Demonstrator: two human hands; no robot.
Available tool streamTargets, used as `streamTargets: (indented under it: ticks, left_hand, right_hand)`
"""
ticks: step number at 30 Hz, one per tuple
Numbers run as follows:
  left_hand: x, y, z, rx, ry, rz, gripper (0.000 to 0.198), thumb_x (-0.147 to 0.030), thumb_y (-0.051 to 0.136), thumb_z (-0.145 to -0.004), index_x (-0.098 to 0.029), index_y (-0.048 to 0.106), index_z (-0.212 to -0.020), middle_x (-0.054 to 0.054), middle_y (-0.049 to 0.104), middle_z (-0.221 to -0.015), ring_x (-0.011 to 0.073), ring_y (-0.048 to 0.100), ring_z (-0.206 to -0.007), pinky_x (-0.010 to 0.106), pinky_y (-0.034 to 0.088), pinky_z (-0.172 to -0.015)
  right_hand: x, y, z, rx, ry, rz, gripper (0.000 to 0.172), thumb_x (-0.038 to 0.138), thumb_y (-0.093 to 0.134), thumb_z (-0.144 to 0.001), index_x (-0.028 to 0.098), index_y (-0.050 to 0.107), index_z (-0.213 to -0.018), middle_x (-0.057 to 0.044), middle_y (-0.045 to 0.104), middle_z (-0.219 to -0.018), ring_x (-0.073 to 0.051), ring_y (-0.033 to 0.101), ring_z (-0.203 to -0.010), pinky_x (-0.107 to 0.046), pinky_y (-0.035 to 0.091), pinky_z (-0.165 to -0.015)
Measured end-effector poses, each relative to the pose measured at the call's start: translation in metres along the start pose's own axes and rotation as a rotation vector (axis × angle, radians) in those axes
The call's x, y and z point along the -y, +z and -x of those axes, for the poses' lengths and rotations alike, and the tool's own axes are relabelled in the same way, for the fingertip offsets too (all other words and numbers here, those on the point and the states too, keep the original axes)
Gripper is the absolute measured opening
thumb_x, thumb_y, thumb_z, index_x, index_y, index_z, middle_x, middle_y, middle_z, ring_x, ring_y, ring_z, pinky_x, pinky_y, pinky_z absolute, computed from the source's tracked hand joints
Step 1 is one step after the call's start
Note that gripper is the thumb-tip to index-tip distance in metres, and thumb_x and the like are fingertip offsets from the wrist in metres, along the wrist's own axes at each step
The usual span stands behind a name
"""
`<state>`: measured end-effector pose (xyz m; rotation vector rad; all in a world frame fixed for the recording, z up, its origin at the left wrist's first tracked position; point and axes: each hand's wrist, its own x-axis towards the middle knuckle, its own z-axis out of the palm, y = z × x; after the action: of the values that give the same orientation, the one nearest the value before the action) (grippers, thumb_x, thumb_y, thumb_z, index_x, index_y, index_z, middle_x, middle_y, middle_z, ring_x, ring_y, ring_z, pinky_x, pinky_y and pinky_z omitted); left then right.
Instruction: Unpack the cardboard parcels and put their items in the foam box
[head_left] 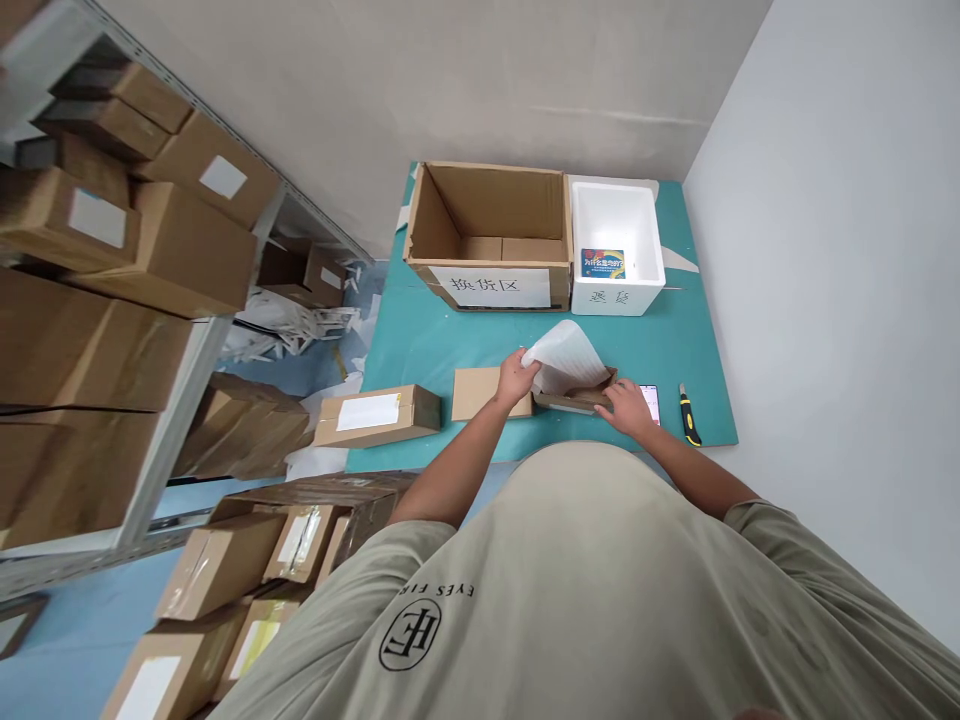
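My left hand [516, 378] is closed on the edge of a white sheet of wrapping [564, 356], lifting it up out of a small open cardboard box [576, 393] on the teal mat [420, 340]. My right hand [627, 408] rests on the box's near right side, fingers curled on it. The box's flap [478, 392] lies flat to the left of my left hand.
A phone [651, 400] and a yellow-black utility knife [688, 415] lie right of the box. A large open carton [487, 235] and a white foam box [616, 245] stand at the mat's far edge. A labelled parcel [375, 415] lies left. Shelves of boxes [112, 230] stand at left.
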<state>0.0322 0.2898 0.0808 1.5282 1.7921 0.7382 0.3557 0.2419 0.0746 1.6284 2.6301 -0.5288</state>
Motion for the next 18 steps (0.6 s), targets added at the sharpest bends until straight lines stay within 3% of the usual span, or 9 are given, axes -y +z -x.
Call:
streamTargets:
  ticks: [3,7,10,13,15,18]
  left_hand:
    - [0.001,-0.006,0.006,-0.050,-0.011,0.030,0.006,-0.023,0.059,-0.092,-0.023,0.060,-0.087,-0.002,0.063,-0.077,0.0174,0.060,-0.075,0.026,0.047,-0.068]
    - [-0.005,-0.015,0.018,0.142,0.139,-0.177,0.014,-0.016,0.062,-0.092,-0.022,0.071,-0.101,0.005,0.079,-0.094,0.0243,0.073,-0.090,0.030,0.053,-0.080]
    - [-0.014,-0.016,0.026,0.315,0.236,-0.383,0.037,-0.011,0.063,-0.094,-0.022,0.076,-0.126,0.010,0.085,-0.113,0.0297,0.079,-0.105,0.033,0.056,-0.088]
    - [-0.023,-0.012,0.032,0.410,0.283,-0.538,0.056,-0.009,0.063,-0.094,-0.024,0.074,-0.147,0.012,0.086,-0.123,0.0322,0.080,-0.115,0.036,0.058,-0.097]
    - [-0.028,-0.009,0.034,0.446,0.313,-0.602,0.058,-0.007,0.064,-0.093,-0.024,0.075,-0.148,0.013,0.086,-0.125,0.0325,0.081,-0.117,0.038,0.058,-0.103]
    - [-0.032,-0.005,0.034,0.474,0.364,-0.647,0.046,-0.007,0.066,-0.094,-0.021,0.083,-0.134,0.014,0.088,-0.121,0.0323,0.083,-0.116,0.040,0.057,-0.109]
  right_hand:
    - [0.003,-0.006,-0.010,-0.067,0.003,-0.036,0.033,0.037,0.057,-0.117,0.019,0.077,-0.136,-0.020,0.079,-0.136,-0.040,0.059,-0.141,-0.054,0.049,-0.119]
    - [0.008,-0.011,-0.033,-0.117,0.065,-0.099,0.043,0.023,0.041,-0.119,0.017,0.070,-0.149,-0.021,0.076,-0.143,-0.036,0.066,-0.134,-0.048,0.053,-0.115]
    - [0.014,-0.011,-0.055,0.027,0.193,-0.100,0.042,0.014,0.040,-0.116,0.014,0.074,-0.140,-0.022,0.079,-0.133,-0.033,0.074,-0.119,-0.041,0.056,-0.104]
    - [0.022,-0.008,-0.075,0.176,0.233,-0.063,0.036,0.011,0.051,-0.111,0.011,0.076,-0.138,-0.025,0.082,-0.132,-0.034,0.079,-0.117,-0.039,0.059,-0.099]
    - [0.027,-0.006,-0.087,0.248,0.186,-0.042,0.040,0.013,0.059,-0.110,0.011,0.073,-0.147,-0.025,0.082,-0.138,-0.035,0.081,-0.121,-0.039,0.060,-0.101]
    - [0.036,-0.006,-0.103,0.378,0.172,0.002,0.051,0.017,0.064,-0.109,0.014,0.068,-0.160,-0.022,0.080,-0.148,-0.033,0.080,-0.129,-0.037,0.062,-0.106]
